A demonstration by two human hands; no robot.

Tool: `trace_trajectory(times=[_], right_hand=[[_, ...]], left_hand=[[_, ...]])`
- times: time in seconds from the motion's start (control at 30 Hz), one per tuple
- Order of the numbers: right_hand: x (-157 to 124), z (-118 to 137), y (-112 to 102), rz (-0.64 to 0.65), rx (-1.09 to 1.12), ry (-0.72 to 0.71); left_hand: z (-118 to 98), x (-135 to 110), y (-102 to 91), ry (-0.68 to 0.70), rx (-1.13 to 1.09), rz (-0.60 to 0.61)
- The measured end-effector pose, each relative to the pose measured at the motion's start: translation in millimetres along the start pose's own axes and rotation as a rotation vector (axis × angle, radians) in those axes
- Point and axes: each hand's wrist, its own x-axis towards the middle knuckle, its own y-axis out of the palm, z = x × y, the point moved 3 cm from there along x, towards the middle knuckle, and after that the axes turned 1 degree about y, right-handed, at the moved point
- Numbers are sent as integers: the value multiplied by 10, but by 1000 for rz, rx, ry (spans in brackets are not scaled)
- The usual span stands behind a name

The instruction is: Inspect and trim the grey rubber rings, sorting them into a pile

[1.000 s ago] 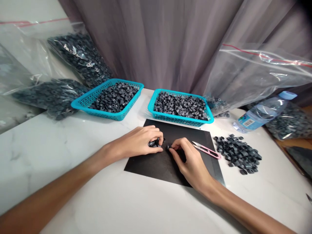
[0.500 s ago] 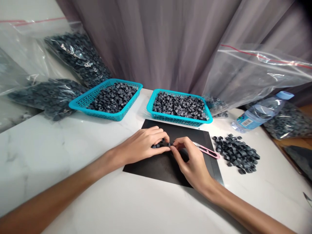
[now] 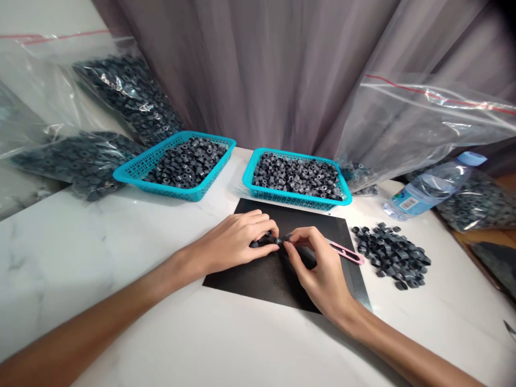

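Over the black mat (image 3: 258, 282), my left hand (image 3: 242, 236) is closed round several small dark grey plastic rings (image 3: 264, 240), partly hidden by its fingers. My right hand (image 3: 320, 266) pinches one dark grey plastic ring (image 3: 287, 237) between thumb and forefinger, close to the left fingertips. A narrow gap separates the two pinches. Beside the right hand lies a pink cutter (image 3: 349, 254), its metal end covered by that hand. A loose pile of dark grey rings (image 3: 393, 257) sits to the right of the mat.
Two turquoise baskets, left (image 3: 197, 193) and right (image 3: 298, 203), hold more grey parts. Filled plastic bags (image 3: 129, 97) stand at the left. At the right are an open clear bag (image 3: 403, 123), a tilted water bottle (image 3: 431, 185) and another filled bag (image 3: 479, 201). A curtain (image 3: 266, 70) hangs behind.
My right hand has shifted slightly right, widening the gap between the fingertips, and now covers the cutter's metal end. The left hand has barely moved.
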Motion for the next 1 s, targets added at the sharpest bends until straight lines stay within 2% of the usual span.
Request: trace_trajectory(times=[0.2, 0.5, 0.8, 1.0], right_hand=[[12, 16, -20, -53, 114, 53], [29, 0, -15, -23, 149, 58], [23, -5, -2, -7, 274, 77], [10, 15, -19, -23, 382, 88]], left_hand=[[-22, -13, 68, 38, 49, 39], [-23, -1, 93, 50, 114, -10], [-59, -6, 34, -52, 7, -97], [-88, -4, 14, -20, -31, -144]])
